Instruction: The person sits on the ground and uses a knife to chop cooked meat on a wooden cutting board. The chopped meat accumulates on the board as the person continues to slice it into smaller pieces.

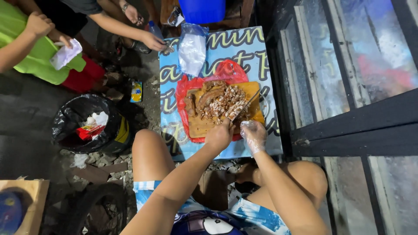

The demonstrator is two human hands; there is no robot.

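left hand (219, 135): clenched on knife (243, 107) handle, blade over chopped meat (220, 103) | right hand (254, 135): in clear plastic glove, fingers loose, holding nothing, at cutting board (204, 126) near edge | board on red plastic bag (185, 87), blue table (217, 48)
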